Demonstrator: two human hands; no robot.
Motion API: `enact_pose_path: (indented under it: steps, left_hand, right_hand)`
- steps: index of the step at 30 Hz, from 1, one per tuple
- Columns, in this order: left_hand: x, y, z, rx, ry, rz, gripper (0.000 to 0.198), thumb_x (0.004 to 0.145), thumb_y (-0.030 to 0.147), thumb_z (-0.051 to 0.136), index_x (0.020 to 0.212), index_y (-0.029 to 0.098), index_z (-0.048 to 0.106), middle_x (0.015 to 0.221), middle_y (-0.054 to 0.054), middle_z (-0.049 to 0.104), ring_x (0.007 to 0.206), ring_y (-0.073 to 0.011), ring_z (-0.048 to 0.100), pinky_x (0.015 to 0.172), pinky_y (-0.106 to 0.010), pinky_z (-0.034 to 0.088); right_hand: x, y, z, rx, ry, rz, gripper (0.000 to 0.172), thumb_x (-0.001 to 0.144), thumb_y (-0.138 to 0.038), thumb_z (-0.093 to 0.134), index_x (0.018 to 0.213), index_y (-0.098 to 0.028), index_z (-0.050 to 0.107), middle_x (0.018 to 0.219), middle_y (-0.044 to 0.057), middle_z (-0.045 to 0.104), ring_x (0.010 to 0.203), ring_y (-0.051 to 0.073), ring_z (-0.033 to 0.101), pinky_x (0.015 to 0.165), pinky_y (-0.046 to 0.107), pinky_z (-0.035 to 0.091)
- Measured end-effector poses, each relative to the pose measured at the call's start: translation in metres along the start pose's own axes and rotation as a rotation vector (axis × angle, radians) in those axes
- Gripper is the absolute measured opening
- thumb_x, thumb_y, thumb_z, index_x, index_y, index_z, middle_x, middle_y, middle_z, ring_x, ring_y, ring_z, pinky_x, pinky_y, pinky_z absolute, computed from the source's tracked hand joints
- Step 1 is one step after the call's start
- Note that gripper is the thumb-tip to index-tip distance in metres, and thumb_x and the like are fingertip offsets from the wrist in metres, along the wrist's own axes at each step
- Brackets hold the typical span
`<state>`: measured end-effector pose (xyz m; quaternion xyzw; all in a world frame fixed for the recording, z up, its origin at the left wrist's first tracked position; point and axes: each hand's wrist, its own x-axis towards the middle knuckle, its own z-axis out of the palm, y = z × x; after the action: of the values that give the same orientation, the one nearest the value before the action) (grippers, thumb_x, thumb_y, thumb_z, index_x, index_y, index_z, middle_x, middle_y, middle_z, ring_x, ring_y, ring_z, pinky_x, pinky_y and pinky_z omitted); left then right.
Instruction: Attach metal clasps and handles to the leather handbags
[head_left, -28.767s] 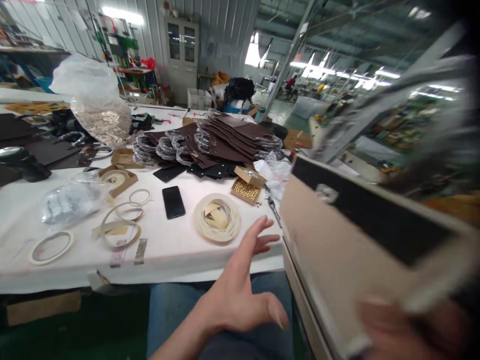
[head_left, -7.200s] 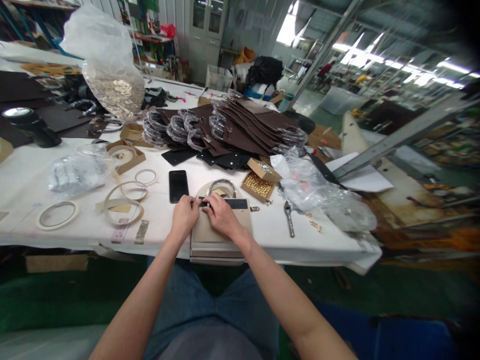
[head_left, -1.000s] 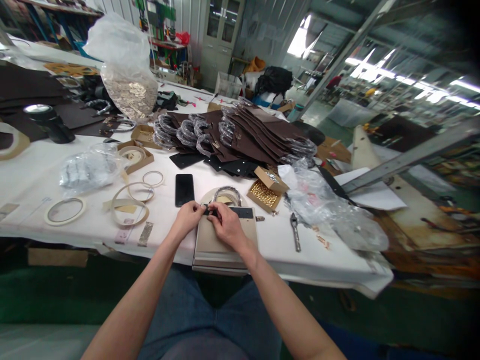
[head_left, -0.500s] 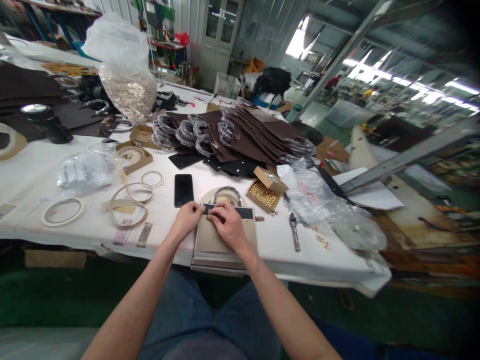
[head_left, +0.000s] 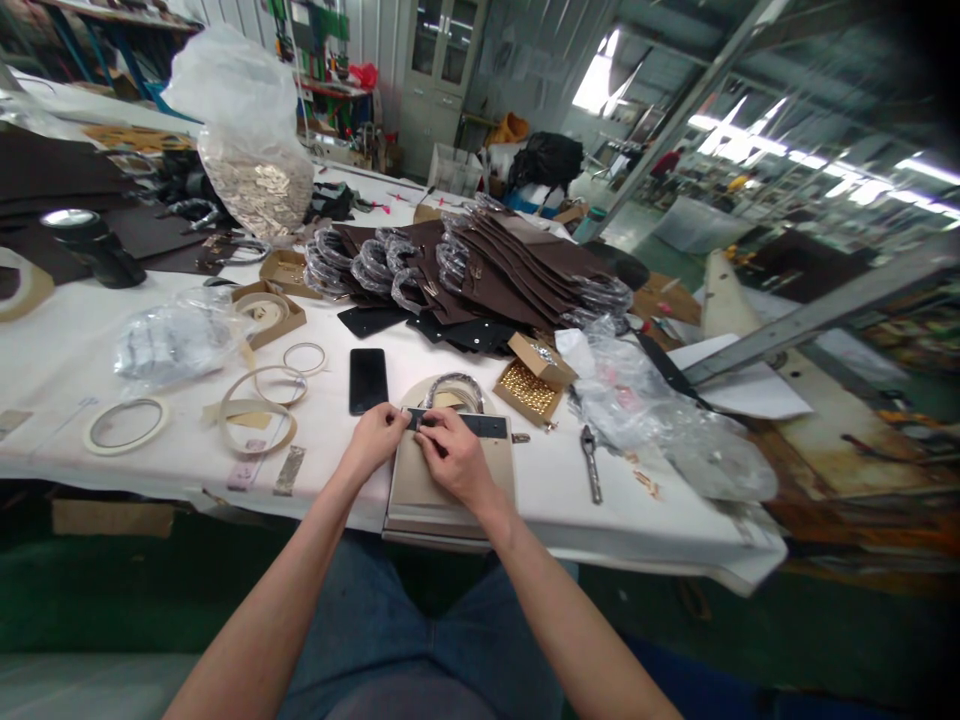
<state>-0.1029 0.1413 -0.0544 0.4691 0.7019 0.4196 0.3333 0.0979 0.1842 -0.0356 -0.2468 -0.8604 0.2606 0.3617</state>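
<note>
Flat at the table's front edge lies a beige bag panel (head_left: 424,480), on top of other beige pieces. A black strip (head_left: 491,427) with small holes runs along its upper edge, and a plastic-wrapped handle (head_left: 456,380) curves up behind it. My left hand (head_left: 380,432) pinches the strip's left end, finger and thumb together. My right hand (head_left: 455,450) rests over the strip just beside it, fingertips closed on something too small to make out. A metal clasp (head_left: 520,437) sticks out at the panel's right side.
Left of my hands are a black phone (head_left: 368,381) and tape rolls (head_left: 126,425). Brown bag pieces (head_left: 517,265) are heaped behind. A box of gold studs (head_left: 527,388), a metal hand tool (head_left: 591,465) and clear plastic bags (head_left: 660,410) lie to the right.
My right hand's fingers have shifted slightly on the strip. The left hand keeps its place, and the panel has not visibly moved.
</note>
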Motion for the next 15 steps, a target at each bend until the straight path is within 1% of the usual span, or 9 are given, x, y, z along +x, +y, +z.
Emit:
enact_pose_path:
  steps: [5,8,10,13,15]
  left_hand:
    - [-0.0008,0.0019,-0.0005,0.020,-0.004,0.005,0.032,0.103,0.045,0.064,0.085,0.020,0.074,0.093,-0.008,0.081,0.090,-0.0259,0.072,0.080,-0.033,0.046]
    - [-0.0008,0.0028,-0.0004,0.031,0.007,0.005,0.033,0.102,0.046,0.064,0.084,0.021,0.073,0.092,-0.008,0.080,0.088,-0.0257,0.071,0.078,-0.033,0.046]
    - [-0.0007,0.0033,-0.0002,0.030,0.009,0.006,0.033,0.102,0.046,0.064,0.083,0.021,0.072,0.091,-0.008,0.080,0.087,-0.0255,0.070,0.078,-0.033,0.045]
    - [-0.0006,0.0033,0.0003,0.022,0.006,0.003,0.033,0.101,0.047,0.064,0.083,0.020,0.072,0.090,-0.008,0.079,0.085,-0.0251,0.069,0.077,-0.033,0.044]
    - [-0.0006,0.0026,0.0007,0.019,0.003,0.003,0.034,0.102,0.048,0.063,0.084,0.020,0.072,0.091,-0.008,0.080,0.086,-0.0252,0.070,0.078,-0.033,0.045]
  right_hand:
    - [-0.0004,-0.0006,-0.0003,-0.004,0.017,0.031,0.021,0.112,-0.022,0.064,0.124,-0.027,0.080,0.146,0.014,0.068,0.136,0.031,0.067,0.119,0.052,0.058]
    - [-0.0003,0.0011,-0.0010,0.000,-0.013,0.036,0.023,0.113,-0.021,0.063,0.126,-0.028,0.081,0.149,0.013,0.066,0.127,0.028,0.070,0.115,0.049,0.060]
    - [-0.0003,0.0035,-0.0006,0.007,-0.027,0.025,0.025,0.114,-0.020,0.061,0.122,-0.027,0.083,0.147,0.012,0.067,0.121,0.027,0.072,0.112,0.047,0.061]
    - [0.0000,0.0063,0.0007,0.011,-0.017,0.012,0.025,0.113,-0.020,0.061,0.121,-0.027,0.084,0.137,0.012,0.072,0.126,0.028,0.071,0.111,0.047,0.061]
    - [0.0009,0.0059,0.0012,0.013,-0.014,0.014,0.024,0.113,-0.022,0.062,0.120,-0.027,0.084,0.132,0.012,0.074,0.126,0.028,0.071,0.110,0.047,0.061]
